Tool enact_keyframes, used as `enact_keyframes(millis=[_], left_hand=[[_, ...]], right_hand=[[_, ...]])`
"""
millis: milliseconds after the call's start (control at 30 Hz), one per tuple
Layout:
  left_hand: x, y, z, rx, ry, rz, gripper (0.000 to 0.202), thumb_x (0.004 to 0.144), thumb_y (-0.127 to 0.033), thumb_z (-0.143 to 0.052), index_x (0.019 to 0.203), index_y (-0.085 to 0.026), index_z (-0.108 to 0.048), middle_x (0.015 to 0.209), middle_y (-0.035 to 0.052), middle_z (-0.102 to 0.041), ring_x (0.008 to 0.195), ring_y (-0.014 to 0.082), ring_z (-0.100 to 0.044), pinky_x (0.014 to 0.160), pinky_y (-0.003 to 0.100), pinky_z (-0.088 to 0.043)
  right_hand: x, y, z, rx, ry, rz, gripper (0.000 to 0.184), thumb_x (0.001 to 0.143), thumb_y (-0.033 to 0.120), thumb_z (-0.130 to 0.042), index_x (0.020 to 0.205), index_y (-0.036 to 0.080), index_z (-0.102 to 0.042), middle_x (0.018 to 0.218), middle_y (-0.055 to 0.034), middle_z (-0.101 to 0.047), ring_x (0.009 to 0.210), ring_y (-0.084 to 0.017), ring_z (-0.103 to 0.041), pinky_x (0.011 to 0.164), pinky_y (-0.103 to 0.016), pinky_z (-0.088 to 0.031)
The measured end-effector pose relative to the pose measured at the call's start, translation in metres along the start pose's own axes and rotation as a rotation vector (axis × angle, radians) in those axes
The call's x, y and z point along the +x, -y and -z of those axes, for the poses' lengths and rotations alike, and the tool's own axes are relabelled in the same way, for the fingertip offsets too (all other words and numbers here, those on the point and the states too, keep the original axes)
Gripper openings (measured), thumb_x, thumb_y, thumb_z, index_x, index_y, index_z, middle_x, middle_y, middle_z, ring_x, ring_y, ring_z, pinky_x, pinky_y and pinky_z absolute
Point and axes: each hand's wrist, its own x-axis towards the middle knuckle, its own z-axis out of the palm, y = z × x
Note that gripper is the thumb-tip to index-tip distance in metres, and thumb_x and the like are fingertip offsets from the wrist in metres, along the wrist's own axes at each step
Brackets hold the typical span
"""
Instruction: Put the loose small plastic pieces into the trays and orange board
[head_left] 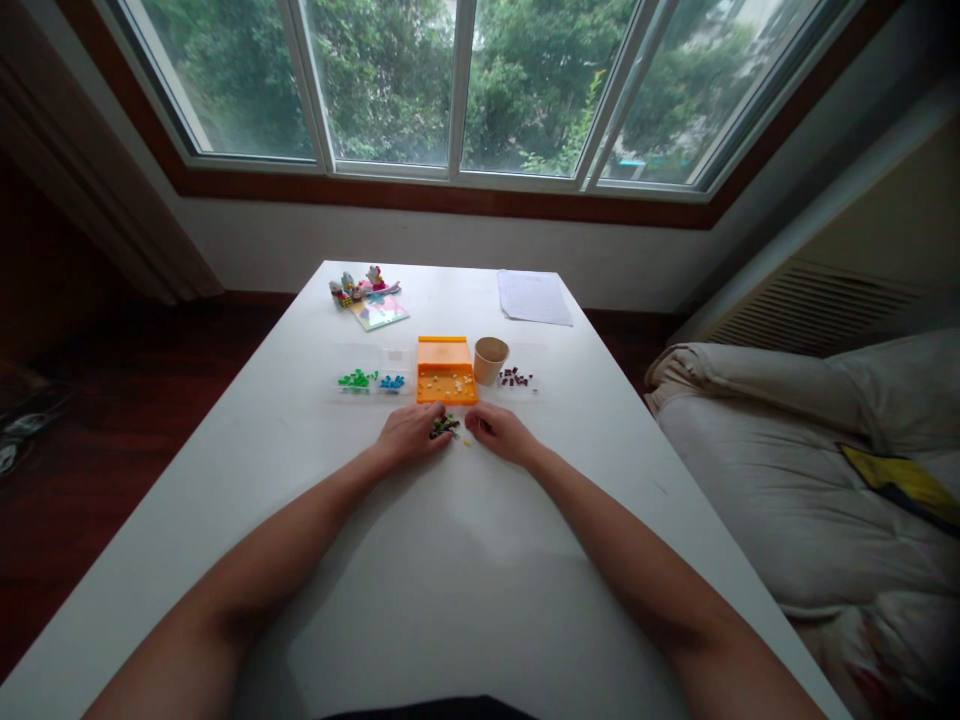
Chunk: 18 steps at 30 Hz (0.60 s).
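On the white worktop [480,580], head view, the following items.

Mixed pile [445,426] of small pieces, green and dark among them: before the near edge of an orange box [442,352], between the two hands. One yellow piece [467,443] lies loose just beside it.

Left hand [411,434]: thumb and fingers parted, bracketing the pile's left edge. Right hand [501,432]: fingers curled, thumb drawn in, just right of the pile; whether anything is pinched, cannot tell.

Behind: pale pieces [459,383] in the orange box; green pieces [355,380] and blue pieces [391,382] in clear compartments at left; paper cup [489,372], upright, beside the box; dark brown pieces [516,377] to its right.

Hazards, as judged: a sideways sweep of the left hand could scatter the pile, its pieces being tiny and the surface apparently smooth. The yellow piece, near the right hand, could be brushed away unnoticed. A knuckle lifted carelessly rightward could tip the cup, seemingly light. Similar dark colours within the pile invite mis-picking.
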Motion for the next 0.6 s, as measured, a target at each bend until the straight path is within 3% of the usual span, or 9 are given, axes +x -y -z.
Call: enact_keyframes(millis=[233, 433, 600], left_hand=[[0.002, 0.009, 0.001, -0.052, 0.000, -0.014, 0.024, 0.093, -0.044, -0.053, 0.107, -0.027, -0.063, 0.098, 0.0041, -0.073, 0.089, 0.0218, -0.066, 0.073, 0.029, -0.043], [0.005, 0.019, -0.003, -0.088, -0.014, -0.002, 0.026, 0.096, -0.041, -0.048, 0.105, -0.026, -0.067, 0.090, 0.0030, -0.073, 0.082, 0.0194, -0.065, 0.068, 0.027, -0.040], [0.006, 0.024, -0.006, -0.102, -0.050, -0.017, 0.027, 0.095, -0.042, -0.049, 0.102, -0.025, -0.069, 0.086, 0.0025, -0.073, 0.074, 0.0175, -0.063, 0.062, 0.026, -0.035]], right_hand=[[0.001, 0.016, -0.002, -0.116, 0.016, 0.050, 0.011, 0.090, 0.031, -0.064, 0.093, 0.020, -0.064, 0.091, -0.0036, -0.063, 0.076, -0.014, -0.054, 0.070, -0.024, -0.040], [0.004, 0.026, -0.009, -0.235, 0.065, 0.040, 0.013, 0.092, 0.025, -0.064, 0.104, 0.020, -0.066, 0.097, -0.0057, -0.064, 0.084, -0.016, -0.057, 0.075, -0.025, -0.042], [0.004, 0.028, -0.008, -0.263, 0.077, 0.042, 0.010, 0.096, 0.020, -0.057, 0.095, 0.019, -0.067, 0.097, -0.0065, -0.065, 0.086, -0.016, -0.058, 0.076, -0.025, -0.042]])
